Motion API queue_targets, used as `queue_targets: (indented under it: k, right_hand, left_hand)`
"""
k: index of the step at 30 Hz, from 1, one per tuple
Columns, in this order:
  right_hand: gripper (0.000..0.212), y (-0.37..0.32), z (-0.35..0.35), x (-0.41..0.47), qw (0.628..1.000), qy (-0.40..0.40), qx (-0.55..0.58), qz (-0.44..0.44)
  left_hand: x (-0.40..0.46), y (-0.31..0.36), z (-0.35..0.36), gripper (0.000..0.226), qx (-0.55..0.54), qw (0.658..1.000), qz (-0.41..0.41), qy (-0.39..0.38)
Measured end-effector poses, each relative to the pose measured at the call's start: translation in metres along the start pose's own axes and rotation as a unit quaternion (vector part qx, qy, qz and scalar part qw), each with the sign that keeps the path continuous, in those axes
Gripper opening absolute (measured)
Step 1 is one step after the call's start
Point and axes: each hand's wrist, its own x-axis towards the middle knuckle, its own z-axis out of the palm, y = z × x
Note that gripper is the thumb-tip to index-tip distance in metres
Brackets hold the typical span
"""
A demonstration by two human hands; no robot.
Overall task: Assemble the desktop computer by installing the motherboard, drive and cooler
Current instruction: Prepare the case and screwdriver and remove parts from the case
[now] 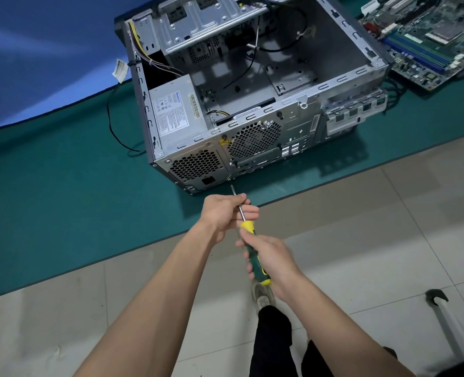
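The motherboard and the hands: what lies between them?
In the head view, the open computer case lies between the motherboard and the hands holding the screwdriver.

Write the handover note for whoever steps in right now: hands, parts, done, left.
Right hand grips the screwdriver by its green and yellow handle. Left hand pinches the metal shaft, guiding the tip to a screw low on the rear panel of the case.
The case lies open on the green mat; the power supply sits inside, and the motherboard bay is bare.
The motherboard lies outside, to the right of the case.
Done: nothing of the three installs shows.
Left: motherboard and cooler; drive not identifiable here.
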Motion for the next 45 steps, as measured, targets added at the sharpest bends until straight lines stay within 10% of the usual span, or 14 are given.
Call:
queue_targets:
  k: [3,8,13,18,22,27,31,37,41,45]
  right_hand:
    - [0.04,-0.005,-0.003,-0.006,0.978,-0.119,0.149,0.084]
    - [0.026,0.004,0.005,0.0,0.984,0.093,-0.131,-0.078]
    - [0.033,-0.004,0.0,-0.008,0.983,-0.082,0.153,0.054]
    - [0.031,0.0,0.002,0.003,0.979,0.095,-0.164,-0.073]
    - [0.041,-0.006,0.002,-0.004,0.982,-0.092,0.148,0.075]
    - [0.028,0.003,0.005,0.004,0.994,0.04,-0.086,-0.062]
    - [0.038,-0.005,0.002,-0.002,0.981,-0.101,0.148,0.069]
    - [0.032,0.002,0.007,0.005,0.993,0.056,-0.084,-0.059]
    - [0.035,-0.008,0.003,-0.001,0.989,-0.066,0.116,0.063]
    - [0.036,-0.003,0.003,0.002,1.0,-0.014,-0.015,-0.005]
  left_hand:
    - [0.0,0.002,-0.002,0.018,-0.005,1.0,0.002,-0.005]
    - [0.002,0.003,-0.002,0.018,0.021,1.0,-0.004,-0.014]
    - [0.002,0.003,-0.007,0.021,0.016,0.999,0.0,-0.038]
    - [0.001,0.003,-0.001,0.02,0.015,1.0,0.002,-0.018]
    - [0.001,0.002,-0.002,0.02,-0.011,1.0,0.011,-0.014]
    - [0.002,0.003,0.0,0.02,-0.007,1.0,0.007,-0.004]
    - [0.003,0.002,0.0,0.019,-0.024,1.0,0.014,-0.004]
    - [0.005,0.001,0.002,0.019,-0.019,1.0,0.012,0.001]
    - [0.006,0.001,0.001,0.02,-0.035,0.999,0.016,-0.008]
    - [0.008,0.002,0.002,0.019,-0.029,0.999,0.012,-0.007]
